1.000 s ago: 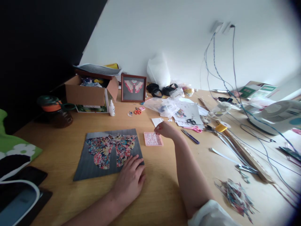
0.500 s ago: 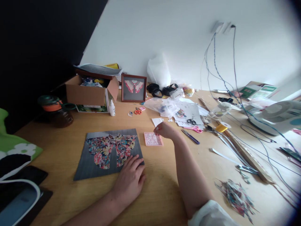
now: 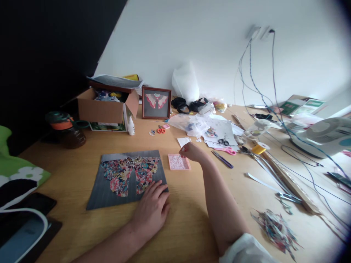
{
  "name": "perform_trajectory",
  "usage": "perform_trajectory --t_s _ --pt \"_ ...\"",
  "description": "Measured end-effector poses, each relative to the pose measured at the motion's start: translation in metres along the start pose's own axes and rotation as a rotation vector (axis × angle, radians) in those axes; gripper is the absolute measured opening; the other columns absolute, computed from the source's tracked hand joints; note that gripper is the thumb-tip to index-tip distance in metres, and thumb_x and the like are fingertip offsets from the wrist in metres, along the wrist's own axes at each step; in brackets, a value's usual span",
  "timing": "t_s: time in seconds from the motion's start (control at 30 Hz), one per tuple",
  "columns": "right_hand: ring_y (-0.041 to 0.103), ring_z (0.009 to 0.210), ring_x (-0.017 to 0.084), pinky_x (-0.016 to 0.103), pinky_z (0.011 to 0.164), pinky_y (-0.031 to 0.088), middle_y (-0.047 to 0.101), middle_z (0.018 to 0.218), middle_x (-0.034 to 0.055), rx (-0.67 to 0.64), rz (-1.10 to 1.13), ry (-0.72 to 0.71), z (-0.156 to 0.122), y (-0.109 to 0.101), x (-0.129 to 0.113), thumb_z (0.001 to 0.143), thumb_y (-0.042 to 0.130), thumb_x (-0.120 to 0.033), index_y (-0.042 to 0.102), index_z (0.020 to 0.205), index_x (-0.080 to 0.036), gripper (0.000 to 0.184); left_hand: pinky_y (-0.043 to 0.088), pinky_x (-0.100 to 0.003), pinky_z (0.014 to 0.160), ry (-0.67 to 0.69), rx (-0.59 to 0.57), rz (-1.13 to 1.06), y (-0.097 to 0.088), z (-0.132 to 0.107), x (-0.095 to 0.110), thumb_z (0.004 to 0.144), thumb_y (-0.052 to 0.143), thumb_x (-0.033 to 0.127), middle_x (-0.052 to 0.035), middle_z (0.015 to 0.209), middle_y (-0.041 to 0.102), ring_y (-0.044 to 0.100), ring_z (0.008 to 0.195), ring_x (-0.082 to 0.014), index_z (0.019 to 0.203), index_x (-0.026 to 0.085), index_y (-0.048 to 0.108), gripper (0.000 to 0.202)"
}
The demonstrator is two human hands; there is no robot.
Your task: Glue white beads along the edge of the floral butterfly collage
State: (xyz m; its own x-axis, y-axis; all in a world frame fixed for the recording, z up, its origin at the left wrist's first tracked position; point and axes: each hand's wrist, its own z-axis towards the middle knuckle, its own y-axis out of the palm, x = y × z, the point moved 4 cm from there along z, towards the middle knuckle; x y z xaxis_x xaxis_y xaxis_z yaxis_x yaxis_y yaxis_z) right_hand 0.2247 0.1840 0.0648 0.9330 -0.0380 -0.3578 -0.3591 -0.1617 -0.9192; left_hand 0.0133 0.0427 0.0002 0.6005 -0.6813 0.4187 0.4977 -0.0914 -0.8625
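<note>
Lying on the table [image 3: 192, 208], a gray cloth [image 3: 132, 182] has the left hand [image 3: 154, 205] loose and flat on its four o'clock corner. At two o'clock, the right hand [image 3: 191, 151] bunches over a pink tray [image 3: 179, 168]; I cannot tell if it holds anything.

Just the one head cam, pretty close above the near side, looking forward and down across the worktop [image 3: 189, 204] to the wall [image 3: 214, 47].
</note>
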Motion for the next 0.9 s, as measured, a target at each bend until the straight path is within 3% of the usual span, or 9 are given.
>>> perform_trajectory --t_s 0.1,0.43,0.77,0.9 --pt "0.064 0.063 0.016 0.020 0.052 0.040 0.071 0.066 0.0060 -0.049 0.059 -0.027 0.000 0.000 0.001 0.073 0.056 -0.011 0.074 0.070 -0.012 0.019 0.043 -0.056 0.106 0.000 -0.003 0.001 0.000 0.000 0.000 0.082 0.061 0.009 -0.0116 0.128 0.060 0.049 0.126 -0.0317 0.111 0.013 0.066 0.030" --pt "0.063 0.061 0.015 0.021 0.054 0.043 0.072 0.070 0.0055 0.002 0.167 -0.026 -0.003 -0.007 -0.003 0.080 0.059 -0.021 0.074 0.076 -0.013 0.017 0.041 -0.054 0.109 -0.004 -0.010 -0.018 -0.001 0.000 0.000 0.085 0.060 0.013 -0.0106 0.130 0.059 0.048 0.127 -0.0304 0.113 0.014 0.065 0.028" --pt "0.063 0.064 0.015 0.021 0.057 0.040 0.072 0.073 0.0056 0.081 0.182 -0.112 -0.003 0.018 -0.053 0.085 0.059 -0.027 0.075 0.081 -0.014 0.021 0.040 -0.052 0.110 -0.028 0.003 -0.060 -0.004 0.001 0.002 0.084 0.060 0.013 -0.0095 0.127 0.061 0.049 0.127 -0.0294 0.110 0.015 0.066 0.027" --pt "0.064 0.068 0.015 0.021 0.060 0.041 0.073 0.077 0.0057 0.099 0.151 -0.132 0.000 0.030 -0.062 0.086 0.058 -0.026 0.075 0.085 -0.015 0.021 0.039 -0.052 0.110 -0.039 0.006 -0.069 -0.004 0.001 0.002 0.083 0.061 0.011 -0.0096 0.126 0.061 0.048 0.127 -0.0297 0.110 0.014 0.066 0.028"
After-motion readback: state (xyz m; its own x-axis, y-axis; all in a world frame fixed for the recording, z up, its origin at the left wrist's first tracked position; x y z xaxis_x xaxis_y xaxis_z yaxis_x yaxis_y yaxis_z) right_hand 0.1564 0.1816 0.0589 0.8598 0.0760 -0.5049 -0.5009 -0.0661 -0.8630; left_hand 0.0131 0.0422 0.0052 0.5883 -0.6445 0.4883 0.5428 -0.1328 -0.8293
